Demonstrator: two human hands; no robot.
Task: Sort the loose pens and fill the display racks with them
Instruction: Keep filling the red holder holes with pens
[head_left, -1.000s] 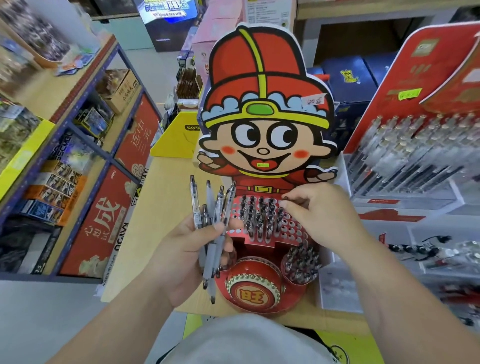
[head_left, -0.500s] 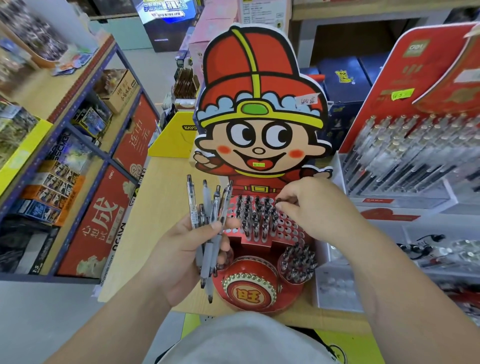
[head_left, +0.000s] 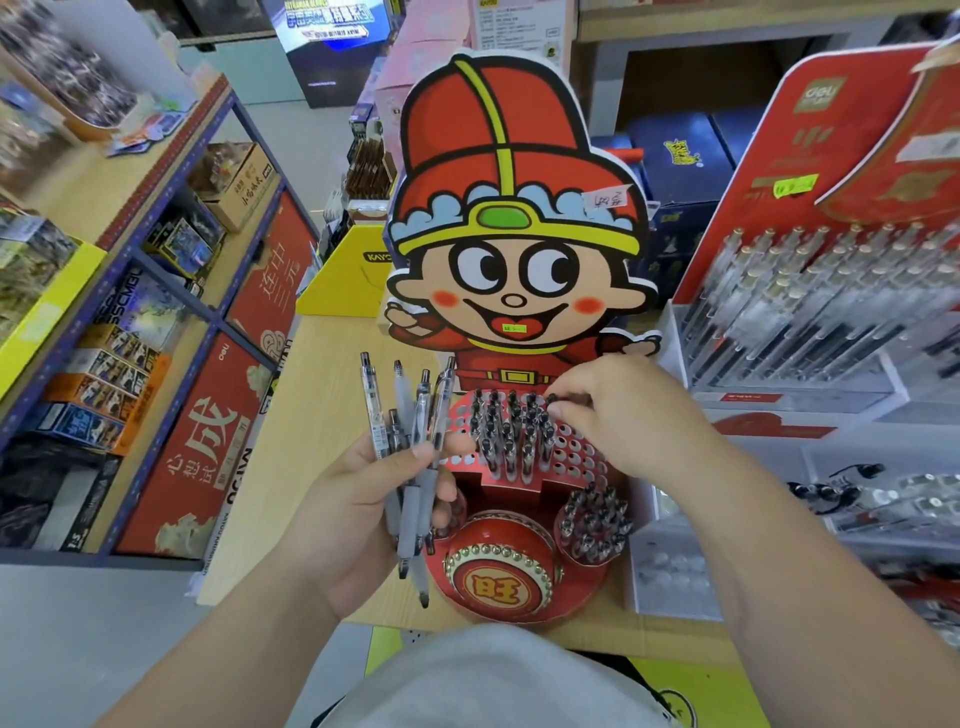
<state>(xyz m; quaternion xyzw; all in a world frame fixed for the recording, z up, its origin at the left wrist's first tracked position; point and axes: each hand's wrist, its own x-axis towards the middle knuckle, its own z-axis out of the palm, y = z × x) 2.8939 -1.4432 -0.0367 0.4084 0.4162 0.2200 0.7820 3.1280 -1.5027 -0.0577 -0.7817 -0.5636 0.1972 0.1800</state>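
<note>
Clear pens (head_left: 415, 441) fan from the closed left hand (head_left: 358, 514); the right hand (head_left: 618, 415) pinches one pen cap (head_left: 551, 399) at the red rack (head_left: 571, 457)'s back row.

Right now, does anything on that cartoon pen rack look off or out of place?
Nothing damaged or spilled. The rack is only part filled: pens crowd its middle, while holes on the right and lower left stand empty. The left hand holds a loose bunch.

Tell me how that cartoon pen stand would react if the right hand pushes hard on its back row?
The pen stand looks like thin printed card under a tall cutout, so it probably is light and could tip backward. The right hand presses high up, adding leverage. Its filled front cup may steady it somewhat.
</note>
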